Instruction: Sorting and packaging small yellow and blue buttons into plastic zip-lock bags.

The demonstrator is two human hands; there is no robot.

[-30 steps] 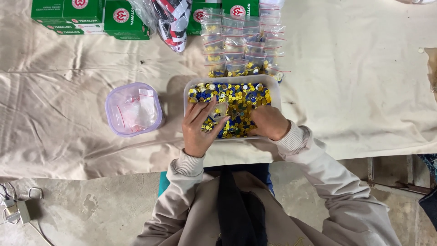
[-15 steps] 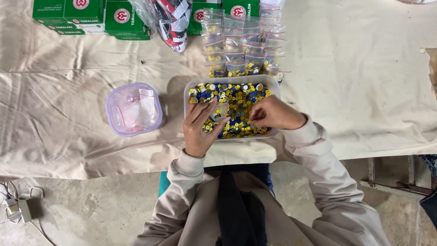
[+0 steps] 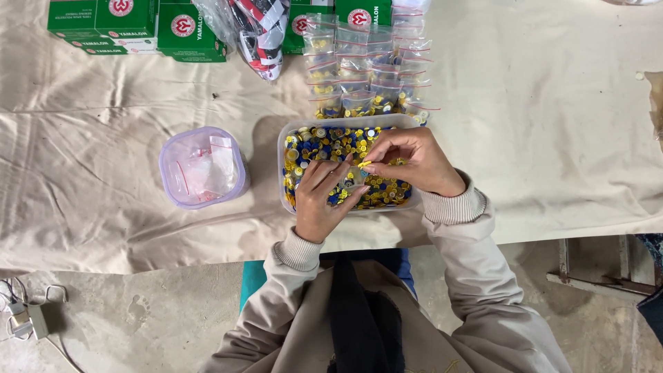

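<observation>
Both hands were over a clear tub (image 3: 284, 181) full of small round pieces (image 3: 324, 141) in yellow, blue and silver, which sat on the cloth-covered desk (image 3: 552, 138) right in front of the person. The left hand (image 3: 322, 202) lay palm down in the tub, fingers spread narrowly, and seemed to hold a small clear bag (image 3: 351, 178) against the pieces; the bag was hard to make out. The right hand (image 3: 413, 160) reached in from the right with thumb and forefinger pinched together on one yellow piece (image 3: 364, 164), just beside the left fingertips. The other fingers of that hand were curled.

Touching the far edge of the tub stood rows of small zip bags (image 3: 369, 69) with red strips, overlapping one another; the nearest ones held more of the coloured pieces. To the left of the tub, a little apart from it, sat a second tub (image 3: 166, 173) with a lilac rim, holding empty clear bags. At the far edge of the desk lay green boxes (image 3: 138, 24) in a row, and beside them a clear sack (image 3: 259, 34) with red, white and black contents.

The person wore beige sleeves with ribbed cuffs. Below the desk edge was a bare concrete floor (image 3: 138, 324), with a plug and cable (image 3: 27, 314) at the far left.
</observation>
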